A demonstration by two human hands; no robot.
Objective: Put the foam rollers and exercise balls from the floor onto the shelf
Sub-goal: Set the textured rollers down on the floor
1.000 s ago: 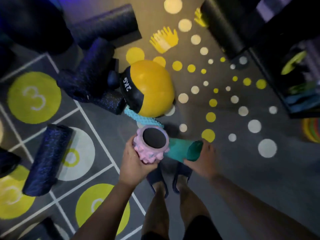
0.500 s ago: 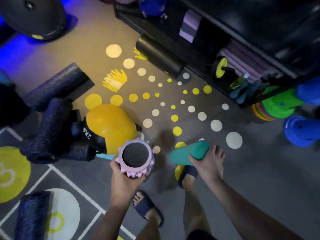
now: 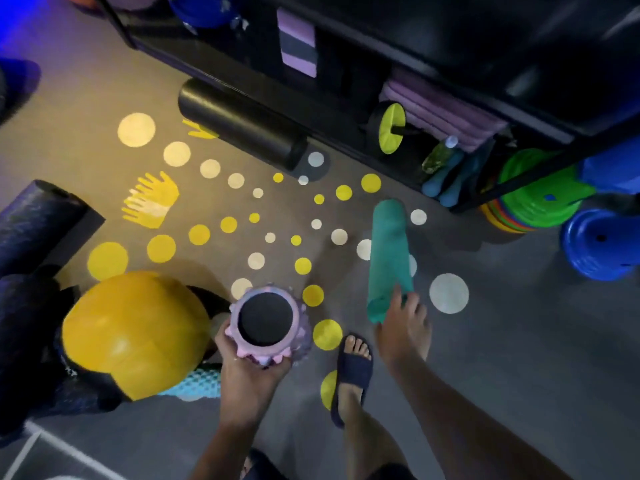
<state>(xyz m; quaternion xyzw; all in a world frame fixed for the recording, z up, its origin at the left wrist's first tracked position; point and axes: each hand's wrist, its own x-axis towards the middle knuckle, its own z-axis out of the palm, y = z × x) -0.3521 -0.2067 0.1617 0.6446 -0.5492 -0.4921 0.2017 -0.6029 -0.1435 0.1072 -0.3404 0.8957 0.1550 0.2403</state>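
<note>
Standing on dotted grey floor [image 3: 519, 358] by dark shelf [image 3: 433, 39]. Left hand [image 3: 252, 372] grips pink roller [image 3: 266, 320], end facing up; right hand [image 3: 403, 327] grips teal roller [image 3: 389, 258], pointing toward shelf.

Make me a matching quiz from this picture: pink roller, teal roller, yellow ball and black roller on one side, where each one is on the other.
1 pink roller
2 teal roller
3 yellow ball
4 black roller

A on the floor along the shelf
B in the left hand
C in the right hand
D on the floor by dark rollers

Pairs: 1-B, 2-C, 3-D, 4-A
</note>
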